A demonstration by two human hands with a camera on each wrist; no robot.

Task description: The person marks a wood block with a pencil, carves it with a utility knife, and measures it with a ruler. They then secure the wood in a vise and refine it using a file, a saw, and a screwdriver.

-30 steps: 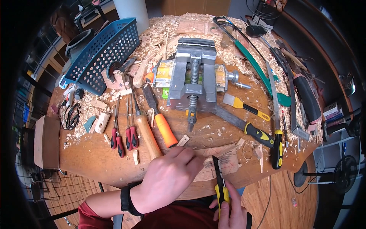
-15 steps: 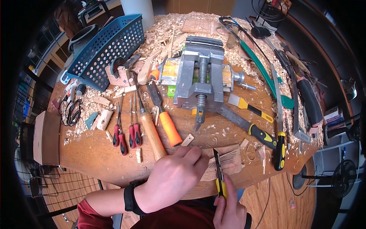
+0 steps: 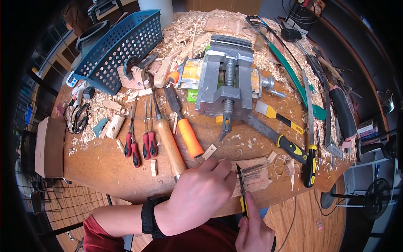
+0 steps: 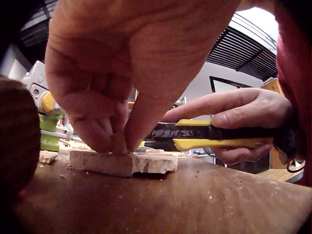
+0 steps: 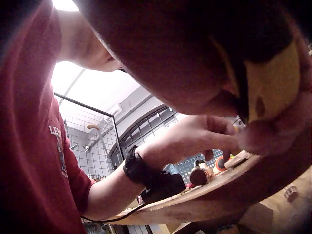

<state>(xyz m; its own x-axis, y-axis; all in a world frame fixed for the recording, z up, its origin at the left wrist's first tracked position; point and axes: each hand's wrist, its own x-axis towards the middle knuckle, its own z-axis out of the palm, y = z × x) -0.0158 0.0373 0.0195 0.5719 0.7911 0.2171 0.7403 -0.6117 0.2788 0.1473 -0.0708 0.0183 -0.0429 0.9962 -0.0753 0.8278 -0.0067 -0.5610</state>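
My left hand (image 3: 199,197) is over the left end of a flat wooden board (image 3: 256,178) near the table's front edge. In the left wrist view, the thumb and fingers of the left hand (image 4: 117,73) pinch a small, mostly hidden piece of wood, its lower end at the top of the board (image 4: 102,163). My right hand (image 3: 255,231) grips a yellow and black utility knife (image 3: 243,201), its dark blade out and pointing away over the board, close beside the left fingertips. The right wrist view shows the knife's yellow handle (image 5: 273,83) blurred and close up.
A metal vise (image 3: 226,84) stands behind the hands. Left of it lie an orange-handled chisel (image 3: 189,136), a wooden-handled tool (image 3: 170,147) and red-handled tools (image 3: 146,145). To the right are a brush (image 3: 279,117), a rasp (image 3: 289,147) and saws. Behind are shavings and a blue basket (image 3: 113,54).
The head view has shifted, so the vise and tools stand further right in it. The knife has turned in the right hand and shows its narrow edge. The left hand keeps its pinch.
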